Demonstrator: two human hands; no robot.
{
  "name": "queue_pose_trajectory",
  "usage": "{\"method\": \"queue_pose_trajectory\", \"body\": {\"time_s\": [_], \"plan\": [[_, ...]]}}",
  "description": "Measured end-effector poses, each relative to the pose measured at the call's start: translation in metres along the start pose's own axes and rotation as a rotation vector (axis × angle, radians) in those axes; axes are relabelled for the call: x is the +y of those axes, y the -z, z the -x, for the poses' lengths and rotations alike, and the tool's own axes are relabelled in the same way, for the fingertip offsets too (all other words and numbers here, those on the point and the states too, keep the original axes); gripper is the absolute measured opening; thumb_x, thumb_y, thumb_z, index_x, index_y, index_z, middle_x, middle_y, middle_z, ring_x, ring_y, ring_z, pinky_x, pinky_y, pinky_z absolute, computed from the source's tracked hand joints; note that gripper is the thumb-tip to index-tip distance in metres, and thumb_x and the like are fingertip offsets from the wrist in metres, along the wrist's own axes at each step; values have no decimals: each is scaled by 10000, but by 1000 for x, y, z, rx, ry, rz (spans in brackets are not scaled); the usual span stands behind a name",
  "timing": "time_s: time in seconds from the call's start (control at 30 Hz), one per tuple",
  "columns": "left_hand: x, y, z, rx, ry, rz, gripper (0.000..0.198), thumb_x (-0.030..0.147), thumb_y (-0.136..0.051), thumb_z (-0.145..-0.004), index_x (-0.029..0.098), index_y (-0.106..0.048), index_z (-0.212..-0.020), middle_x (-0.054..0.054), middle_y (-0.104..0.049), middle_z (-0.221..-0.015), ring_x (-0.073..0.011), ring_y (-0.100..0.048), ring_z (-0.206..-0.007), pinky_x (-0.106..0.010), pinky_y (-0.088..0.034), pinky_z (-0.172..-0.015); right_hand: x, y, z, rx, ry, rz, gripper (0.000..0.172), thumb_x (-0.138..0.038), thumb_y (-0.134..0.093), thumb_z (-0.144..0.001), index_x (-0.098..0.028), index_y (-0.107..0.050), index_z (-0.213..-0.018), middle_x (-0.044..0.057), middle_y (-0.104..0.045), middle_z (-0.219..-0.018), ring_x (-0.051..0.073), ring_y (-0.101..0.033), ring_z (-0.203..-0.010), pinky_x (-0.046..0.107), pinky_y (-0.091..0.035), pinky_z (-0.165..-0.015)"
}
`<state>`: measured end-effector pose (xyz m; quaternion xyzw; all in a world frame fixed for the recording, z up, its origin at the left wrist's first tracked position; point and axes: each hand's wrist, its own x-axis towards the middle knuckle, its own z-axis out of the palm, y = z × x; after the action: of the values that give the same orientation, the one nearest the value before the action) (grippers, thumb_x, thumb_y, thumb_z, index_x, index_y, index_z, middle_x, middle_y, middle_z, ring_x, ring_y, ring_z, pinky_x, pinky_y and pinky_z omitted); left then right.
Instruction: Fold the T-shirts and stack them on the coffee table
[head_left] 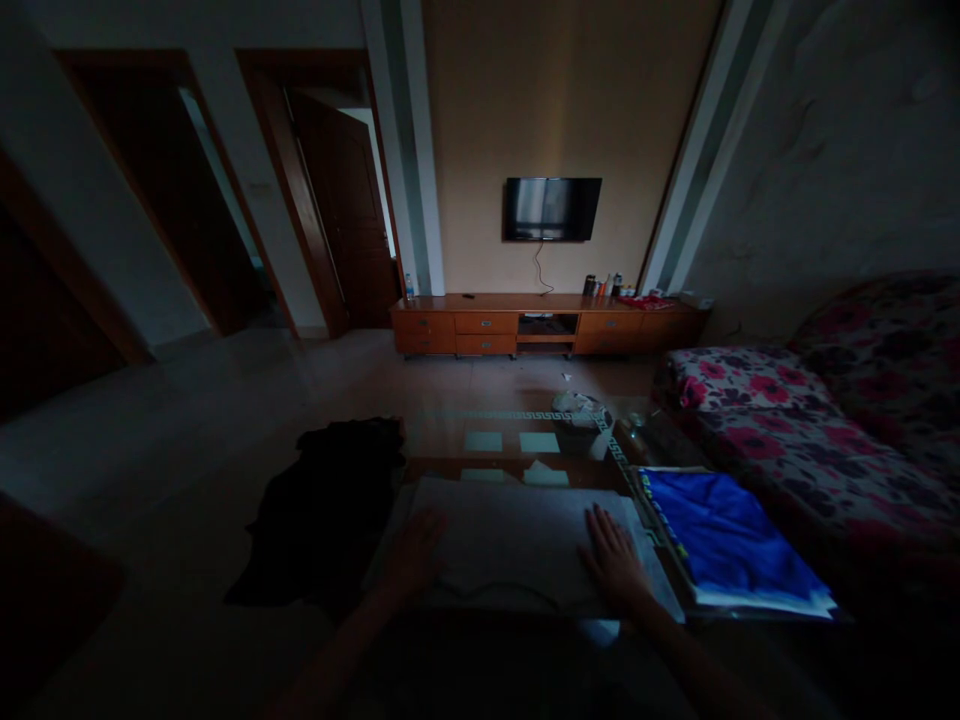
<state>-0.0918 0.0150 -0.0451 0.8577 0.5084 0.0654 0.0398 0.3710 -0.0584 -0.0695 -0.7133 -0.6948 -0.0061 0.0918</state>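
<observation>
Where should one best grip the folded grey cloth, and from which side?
Probably at its two side edges, from left and right: the grey cloth lies flat and wide, and the left hand and right hand rest open near those edges.

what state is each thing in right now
pale grey cloth, folded flat under both hands
left hand, open, palm down
right hand, open, palm down
bright blue cloth, folded, untouched
black garment, crumpled, unfolded
wall-mounted flat television, screen dark
brown wooden door, open

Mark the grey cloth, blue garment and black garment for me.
grey cloth (510, 540): head view, middle of its top face.
blue garment (724, 545): head view, centre of the blue fabric.
black garment (330, 510): head view, middle of the dark heap.
</observation>
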Motion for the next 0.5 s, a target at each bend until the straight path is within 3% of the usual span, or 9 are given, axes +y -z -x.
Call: {"method": "queue_pose_trajectory", "body": {"time_s": [0.1, 0.2, 0.37, 0.5], "plan": [[-23, -2, 12, 53, 148, -29, 677, 468, -412, -968, 231, -294, -1591, -56, -237, -1671, -242, -219, -1539, -399, -215, -1243, 30, 2, 7, 31, -83, 34, 759, -563, -280, -980, -130, -254, -1604, 78, -163, -1682, 264, -97, -1558, 477, -157, -1246], [-27, -2, 20, 73, 179, -23, 696, 487, -410, -964, 185, -311, -1583, -83, -236, -1670, -258, -221, -1537, -400, -228, -1240, 37, 1, 11, 41, -130, 17, 786, -595, -259, -973, -143, -220, -1614, 59, -138, -1689, 279, -94, -1557, 483, -174, -1240], [-16, 10, 15, 43, 200, 11, 681, 485, -453, -927, 184, -393, -1535, -112, -317, -1642, -281, -256, -1524, -416, -247, -1228, 32, 7, 11, -19, -164, -26, 800, -617, -270, -956, -148, -260, -1604, 75, -175, -1683, 287, -144, -1547, 485, -180, -1230], [-2, 34, -13, -65, 433, 45, 526, 442, -436, -928, 204, -537, -1386, -130, -488, -1524, -272, -455, -1403, -398, -368, -1134, 6, 21, -4, -39, -312, 8, 726, -532, -328, -941, -130, -385, -1544, 132, -267, -1650, 317, -226, -1513, 587, -105, -1210]]}}
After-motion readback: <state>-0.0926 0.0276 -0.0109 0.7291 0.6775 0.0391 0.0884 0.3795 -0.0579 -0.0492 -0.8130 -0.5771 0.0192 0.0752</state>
